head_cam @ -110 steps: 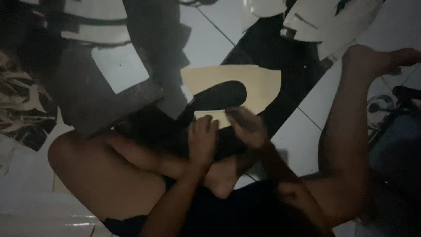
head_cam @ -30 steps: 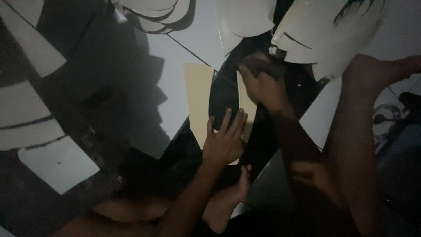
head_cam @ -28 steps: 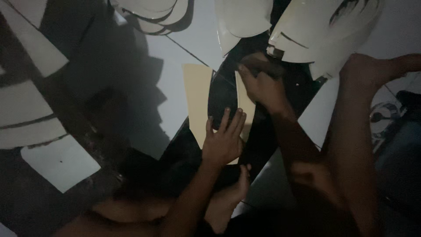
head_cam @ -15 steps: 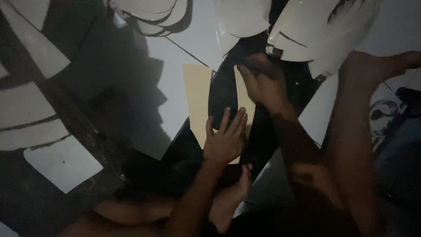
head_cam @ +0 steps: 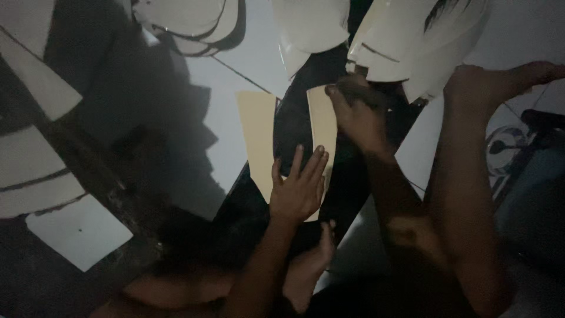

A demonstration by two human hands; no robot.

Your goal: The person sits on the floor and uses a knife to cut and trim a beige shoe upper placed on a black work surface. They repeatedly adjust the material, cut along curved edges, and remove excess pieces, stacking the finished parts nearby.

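Observation:
A tan sheet [head_cam: 257, 132] lies on the tiled floor with a dark sole-shaped piece [head_cam: 292, 132] on top of it. My left hand [head_cam: 298, 188] lies flat with fingers spread on the near end of the dark piece and the tan sheet. My right hand [head_cam: 356, 115] is at the far end of the dark piece, fingers curled down onto its upper edge; the dim light hides whether it holds a tool. A dark sheet [head_cam: 347, 194] lies under the tan one.
My bare legs flank the work: one knee [head_cam: 176, 291] at the bottom left, my right leg [head_cam: 471, 176] stretched up the right. White cut pieces [head_cam: 412, 41] are piled at the top, more [head_cam: 35, 171] at the left. A dark object [head_cam: 529, 194] sits at the far right.
3.7 s ago the view was farther back and both hands were near the tan sheet's close edge. In the last second the right hand stays at the far end and the left hand barely shifts.

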